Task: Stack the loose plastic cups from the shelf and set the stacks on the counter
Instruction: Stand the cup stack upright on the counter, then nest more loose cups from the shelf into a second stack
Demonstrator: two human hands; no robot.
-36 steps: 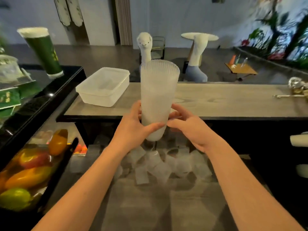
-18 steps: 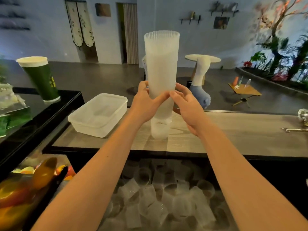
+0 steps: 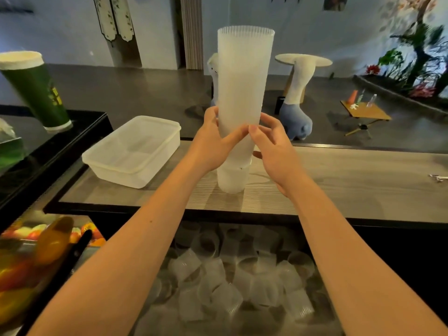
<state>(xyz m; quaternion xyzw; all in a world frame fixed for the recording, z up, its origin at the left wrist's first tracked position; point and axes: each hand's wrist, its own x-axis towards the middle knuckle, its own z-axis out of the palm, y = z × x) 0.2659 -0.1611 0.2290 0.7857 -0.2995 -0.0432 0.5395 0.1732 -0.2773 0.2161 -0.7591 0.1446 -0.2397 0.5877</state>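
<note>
The stack of cups (image 3: 242,93) stands with its long axis upright on the counter (image 3: 351,180), its base apparently resting on the wood just to the right of the clear plastic tub (image 3: 132,151), though contact at the very bottom cannot be confirmed. Both hands flank the stack at about mid-height: the left hand (image 3: 213,144) is curled round its left side with the thumb across the front, and the right hand (image 3: 274,146) sits against its right side, thumb tip meeting the left thumb on the near face. Both sets of fingers are narrowed onto the stack, not spread. Both forearms reach forward and up, about equally near. The loose cups (image 3: 237,282) lie jumbled on the shelf below the counter's near edge. Judgement: release turns on the stack being plumb; being tall and light, it may topple if let go tilted
</note>
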